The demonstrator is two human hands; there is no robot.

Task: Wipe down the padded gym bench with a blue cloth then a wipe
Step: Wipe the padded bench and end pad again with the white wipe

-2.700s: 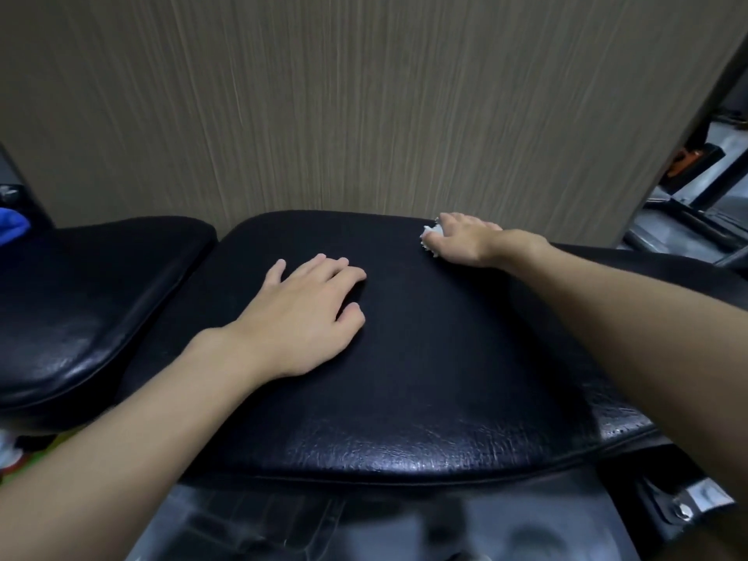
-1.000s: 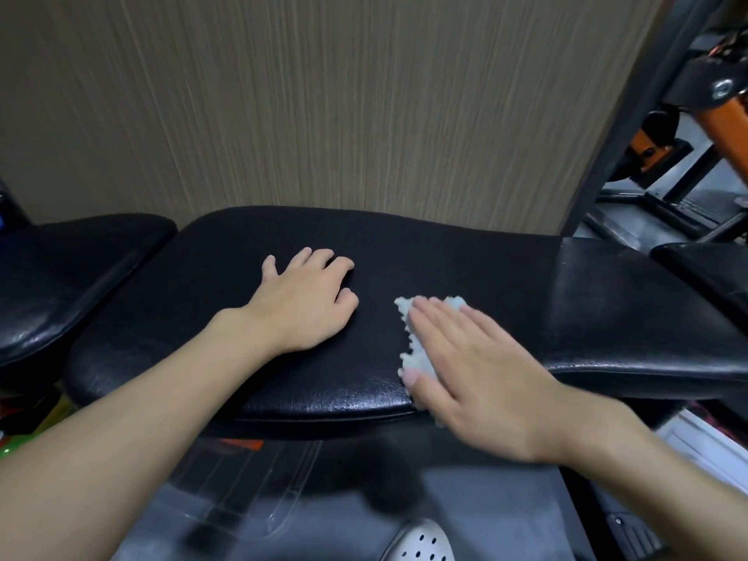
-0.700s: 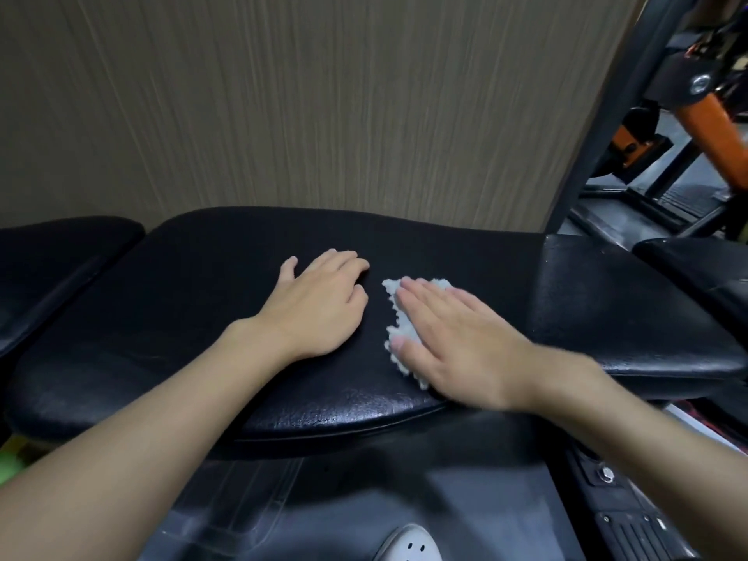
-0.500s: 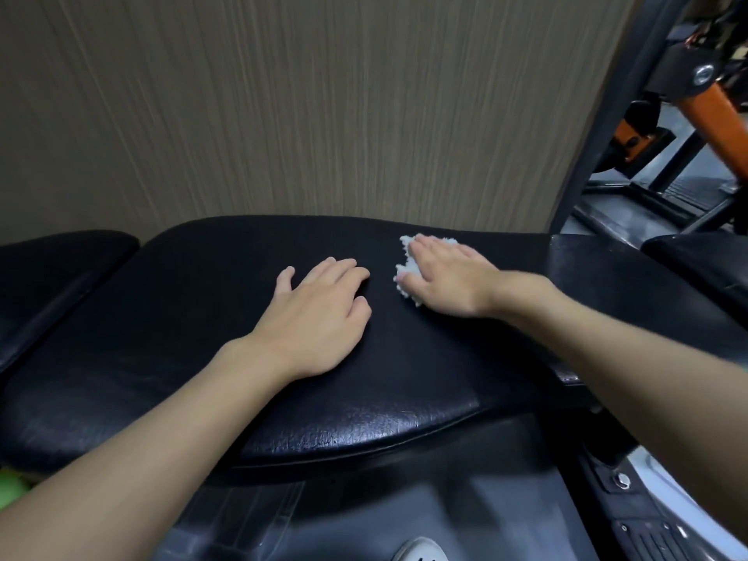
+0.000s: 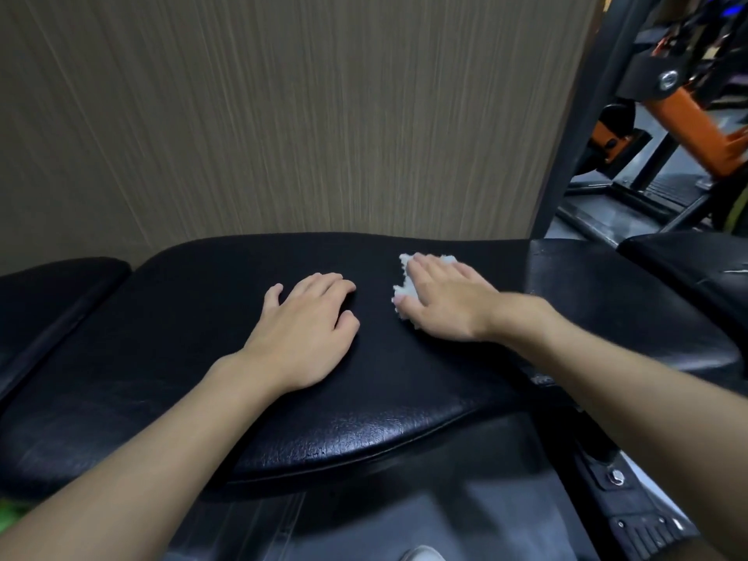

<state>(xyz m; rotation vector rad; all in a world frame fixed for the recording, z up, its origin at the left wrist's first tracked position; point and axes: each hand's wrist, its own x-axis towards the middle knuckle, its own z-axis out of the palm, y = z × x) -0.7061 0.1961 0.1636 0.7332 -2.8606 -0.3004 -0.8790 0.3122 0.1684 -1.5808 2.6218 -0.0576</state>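
Observation:
A black padded bench runs across the view in front of a striped beige wall. My left hand lies flat on the middle of the pad, fingers straight. To its right, my right hand presses a small white wipe onto the pad with straight fingers; most of the wipe is hidden under the palm and only its ragged left edge and far corner show. No blue cloth is in view.
A second black pad adjoins on the left and another pad section on the right. A black upright post and orange gym equipment stand at the right rear. The bench's metal frame is below right.
My right hand swept the wipe from the pad's far edge to its near edge, back to the far side, and now a little toward me. My left hand stayed flat on the pad.

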